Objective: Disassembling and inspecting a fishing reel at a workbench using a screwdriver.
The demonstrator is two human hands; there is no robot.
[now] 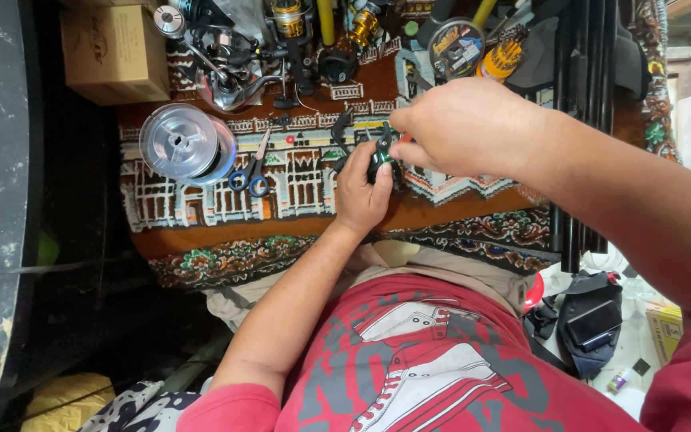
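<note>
Fishing reel [379,156], black w/ green trim, gripped in left hand [359,188]; right hand [461,128] pinches a small part at its top. Work looks mid-way; scissors [251,172] and line spool [185,142] lie untouched.

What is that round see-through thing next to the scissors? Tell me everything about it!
The clear spool is a big round reel of see-through plastic, wound with pale, almost colourless line that shows a bluish edge. It has a small hub with holes in the middle. It lies flat on the patterned rug, left of the blue-handled scissors and below the cardboard box. No hand touches it.
</note>
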